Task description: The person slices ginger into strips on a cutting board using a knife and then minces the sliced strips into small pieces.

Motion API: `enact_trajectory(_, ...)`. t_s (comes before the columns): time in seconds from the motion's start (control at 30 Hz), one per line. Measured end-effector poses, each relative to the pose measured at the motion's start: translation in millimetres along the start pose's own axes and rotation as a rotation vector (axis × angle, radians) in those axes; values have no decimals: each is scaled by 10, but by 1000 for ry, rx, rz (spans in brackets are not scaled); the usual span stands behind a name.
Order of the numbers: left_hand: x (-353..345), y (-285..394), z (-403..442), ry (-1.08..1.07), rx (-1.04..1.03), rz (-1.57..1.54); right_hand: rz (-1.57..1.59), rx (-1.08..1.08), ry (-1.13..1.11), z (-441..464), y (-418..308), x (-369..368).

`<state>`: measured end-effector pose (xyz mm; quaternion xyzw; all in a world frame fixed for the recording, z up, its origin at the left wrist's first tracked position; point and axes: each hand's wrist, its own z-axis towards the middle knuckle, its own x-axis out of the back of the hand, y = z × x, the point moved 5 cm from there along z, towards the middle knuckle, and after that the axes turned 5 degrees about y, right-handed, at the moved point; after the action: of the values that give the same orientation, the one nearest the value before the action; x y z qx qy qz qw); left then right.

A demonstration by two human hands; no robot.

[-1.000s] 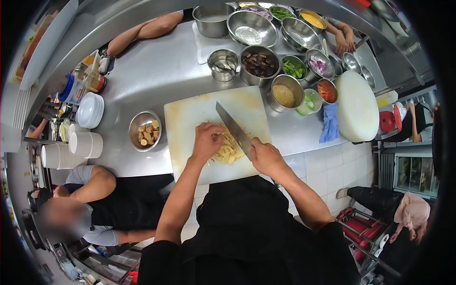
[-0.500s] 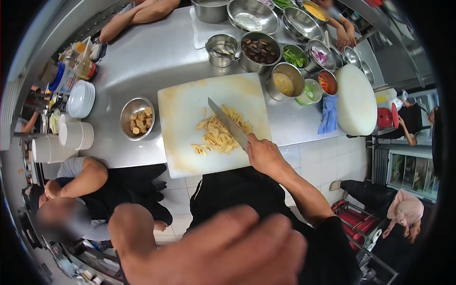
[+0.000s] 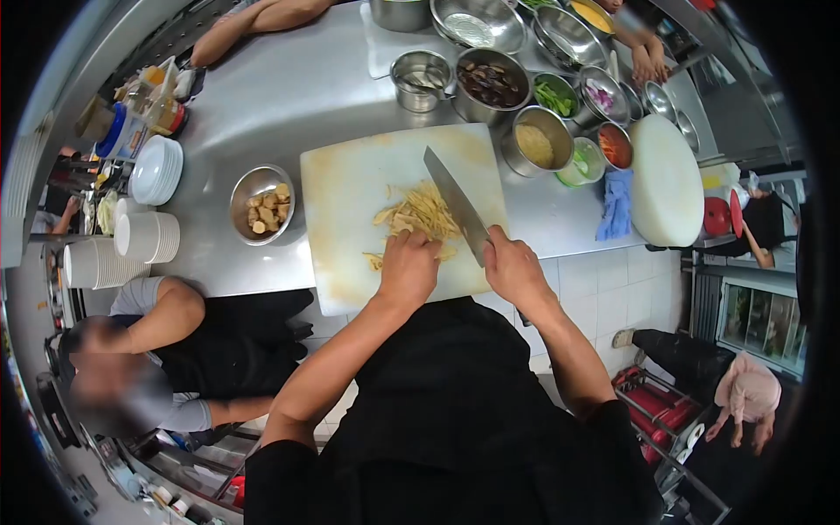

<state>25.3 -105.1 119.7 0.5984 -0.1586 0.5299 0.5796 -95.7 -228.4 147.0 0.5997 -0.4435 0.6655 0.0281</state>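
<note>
My right hand (image 3: 516, 267) grips the handle of a kitchen knife (image 3: 459, 206). Its broad blade points away from me and to the left, over the right part of the white cutting board (image 3: 337, 201). Sliced and shredded ginger (image 3: 427, 210) lies heaped on the board, left of the blade. My left hand (image 3: 409, 267) reaches onto the near side of this heap, its fingers bent and pressed on the ginger slices; the fingertips are partly hidden. Left of the board, a steel bowl (image 3: 238, 208) holds peeled ginger chunks (image 3: 269, 210).
Steel pots, including one of dark mushrooms (image 3: 494, 85), stand behind the board. A blue cloth (image 3: 616, 206) and a round white board (image 3: 667, 179) lie at right. White plates (image 3: 157, 171) and stacked bowls (image 3: 147, 236) stand at left. A person (image 3: 157, 350) is close on my left.
My left hand, blurred close to the camera before, is now down on the ginger. The knife has moved right, away from the ginger heap. The view has shifted slightly.
</note>
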Motion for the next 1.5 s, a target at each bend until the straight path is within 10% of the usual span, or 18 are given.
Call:
enact_trajectory(0.4, -588, -81, 67, -6, -187, 291, 29, -36, -4, -71, -7, 62)
enact_trajectory(0.67, 6, -669, -89, 292, 672, -475, 91, 13, -50, -134, -42, -90)
enact_trajectory(0.83, 59, -693, -92, 316, 473, -204, -61, 53, -136, -122, -152, -294)
enact_trajectory(1.0, -35, -671, 186, 460, -174, -200, -166, 103, -149, -84, -264, -214)
enact_trajectory(1.5, -307, -823, 235, 442, -140, -194, -118, 112, -235, 167, -363, -593)
